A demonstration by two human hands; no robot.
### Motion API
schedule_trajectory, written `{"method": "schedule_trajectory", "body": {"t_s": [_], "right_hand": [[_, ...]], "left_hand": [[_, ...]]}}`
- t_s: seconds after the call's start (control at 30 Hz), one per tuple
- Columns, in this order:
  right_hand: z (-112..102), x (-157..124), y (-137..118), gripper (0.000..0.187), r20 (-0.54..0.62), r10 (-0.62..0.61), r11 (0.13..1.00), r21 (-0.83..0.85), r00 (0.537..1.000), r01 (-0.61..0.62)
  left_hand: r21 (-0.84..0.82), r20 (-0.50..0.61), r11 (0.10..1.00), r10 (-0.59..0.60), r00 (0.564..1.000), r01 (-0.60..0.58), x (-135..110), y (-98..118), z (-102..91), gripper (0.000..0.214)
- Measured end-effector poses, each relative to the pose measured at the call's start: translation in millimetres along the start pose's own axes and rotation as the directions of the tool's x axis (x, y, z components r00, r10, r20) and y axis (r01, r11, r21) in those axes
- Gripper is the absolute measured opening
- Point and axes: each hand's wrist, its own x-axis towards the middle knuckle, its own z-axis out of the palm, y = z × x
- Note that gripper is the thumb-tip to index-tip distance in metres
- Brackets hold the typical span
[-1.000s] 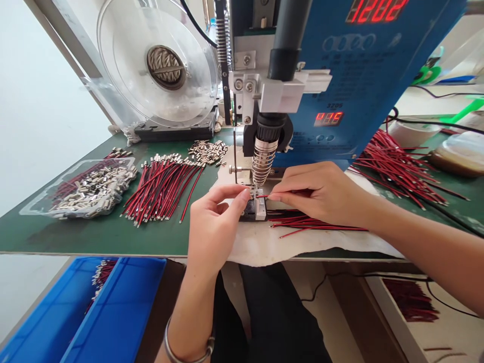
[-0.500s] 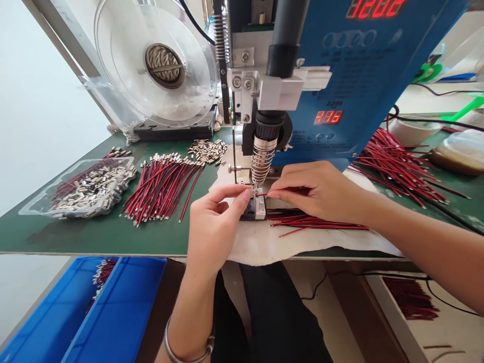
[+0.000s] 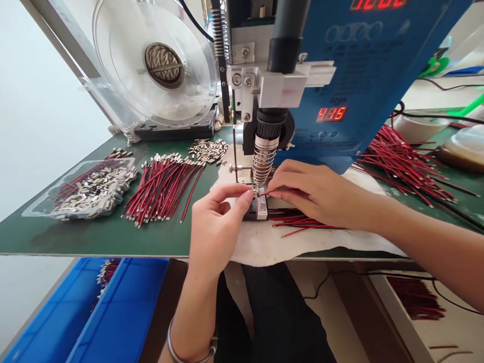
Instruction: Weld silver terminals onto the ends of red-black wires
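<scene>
Little changes mid-frame: the right hand (image 3: pixel 321 194) still pinches a red wire (image 3: pixel 264 193), so work seems unfinished, but the left hand's (image 3: pixel 215 224) grip I can't tell.

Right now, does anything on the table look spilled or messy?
Maybe: small metal pieces sit loose on the green table, outside the clear tray, though perhaps on purpose. The far-right wire heap lies jumbled. Nothing looks clearly broken.

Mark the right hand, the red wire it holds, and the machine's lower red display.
Right hand (image 3: pixel 319 195): head view, back of the hand.
Red wire (image 3: pixel 265 193): head view, its exposed length.
Lower red display (image 3: pixel 331 114): head view, middle digit.
</scene>
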Motion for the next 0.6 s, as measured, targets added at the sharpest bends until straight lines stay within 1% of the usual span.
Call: {"method": "schedule_trajectory", "body": {"t_s": [0.2,0.37,0.6], "right_hand": [[-0.1,1.7,-4.2,0.023,-0.028,-0.016,1.0,0.019,0.999,0.016],[-0.7,2.0,-8.2,0.022,-0.052,0.004,0.999,0.041,0.999,-0.002],[-1.6,1.7,-8.0,0.024,-0.049,-0.004,1.0,0.012,0.999,0.005]], "left_hand": [[-0.004,0.007,1.0,-0.015,1.0,0.015,0.1,-0.3,-0.7,0.016],[0.008,0.003,1.0,-0.01,1.0,0.01,0.6,-0.2,0.1,0.015],[0.034,-0.001,0.999,-0.018,1.0,0.018,0.5,1.7,1.9,0.017]]}}
